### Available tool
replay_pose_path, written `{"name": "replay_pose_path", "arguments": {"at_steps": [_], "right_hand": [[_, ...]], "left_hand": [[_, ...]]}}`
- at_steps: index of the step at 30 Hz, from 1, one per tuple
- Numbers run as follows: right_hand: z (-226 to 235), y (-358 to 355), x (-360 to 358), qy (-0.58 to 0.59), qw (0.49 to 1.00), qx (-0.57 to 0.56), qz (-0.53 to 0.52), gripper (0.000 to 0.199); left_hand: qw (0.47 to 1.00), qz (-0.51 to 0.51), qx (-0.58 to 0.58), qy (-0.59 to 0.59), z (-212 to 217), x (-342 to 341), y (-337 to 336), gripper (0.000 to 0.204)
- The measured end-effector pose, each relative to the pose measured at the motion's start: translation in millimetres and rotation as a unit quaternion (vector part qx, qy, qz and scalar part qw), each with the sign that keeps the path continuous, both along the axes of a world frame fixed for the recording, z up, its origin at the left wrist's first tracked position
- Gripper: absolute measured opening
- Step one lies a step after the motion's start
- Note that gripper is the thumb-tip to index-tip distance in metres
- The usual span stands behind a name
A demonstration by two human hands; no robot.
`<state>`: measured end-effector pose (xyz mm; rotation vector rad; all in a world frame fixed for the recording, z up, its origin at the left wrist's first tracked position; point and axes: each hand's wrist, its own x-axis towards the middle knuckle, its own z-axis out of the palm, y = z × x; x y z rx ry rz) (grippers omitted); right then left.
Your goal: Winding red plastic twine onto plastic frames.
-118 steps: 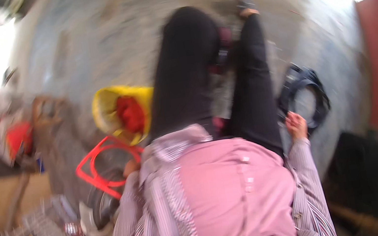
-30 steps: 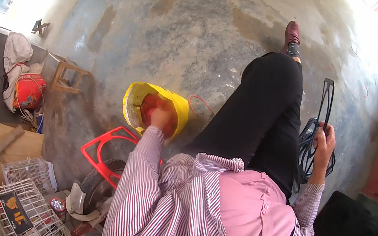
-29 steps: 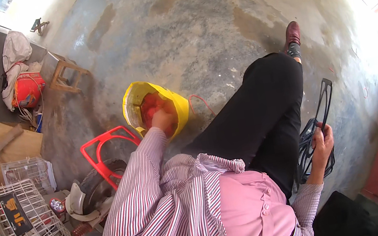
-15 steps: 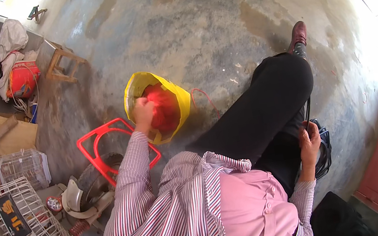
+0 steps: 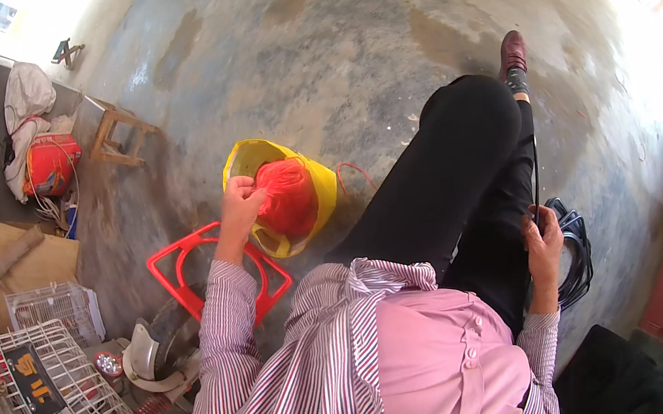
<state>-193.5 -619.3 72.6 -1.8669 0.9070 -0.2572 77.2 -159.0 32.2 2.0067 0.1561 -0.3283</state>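
Observation:
My left hand [image 5: 241, 207] reaches over the near-left rim of a yellow bag [image 5: 323, 175]. Its thumb and fingers pinch the top of a bundle of red strands [image 5: 292, 198], gathered where I grip it and fuller lower down inside the bag. The bundle's bottom is hidden. Beside my right leg, my right hand [image 5: 543, 249] is closed on a thin black cord [image 5: 537, 186] that runs up along the leg. Several loops of black cord [image 5: 571, 250] lie just to the right of that hand.
A red plastic frame [image 5: 176, 272] stands by the bag, under my left forearm. At the lower left is a vehicle with a white wire basket [image 5: 63, 383]. A wooden stool [image 5: 118, 136] and a red sack [image 5: 51, 164] sit farther off. A red strand [image 5: 356, 169] lies on the floor.
My left hand has drawn the top of the red bundle up and to the left, near the bag's rim. My right hand keeps its hold on the cord. The whole view has shifted slightly.

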Motion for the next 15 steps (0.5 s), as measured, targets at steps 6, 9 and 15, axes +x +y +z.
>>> {"name": "replay_pose_path", "arguments": {"at_steps": [6, 9, 15], "right_hand": [[26, 33, 6, -0.059, 0.982, -0.16, 0.083, 0.04], [30, 39, 6, -0.024, 0.965, -0.239, 0.109, 0.046], [35, 42, -8, 0.065, 0.961, -0.208, 0.171, 0.045]], "left_hand": [[0.953, -0.002, 0.139, -0.271, 67, -8, -26, 0.037], [0.906, -0.03, 0.154, -0.394, 95, -12, -43, 0.035], [0.899, -0.057, 0.064, -0.429, 128, -25, -81, 0.032]]}}
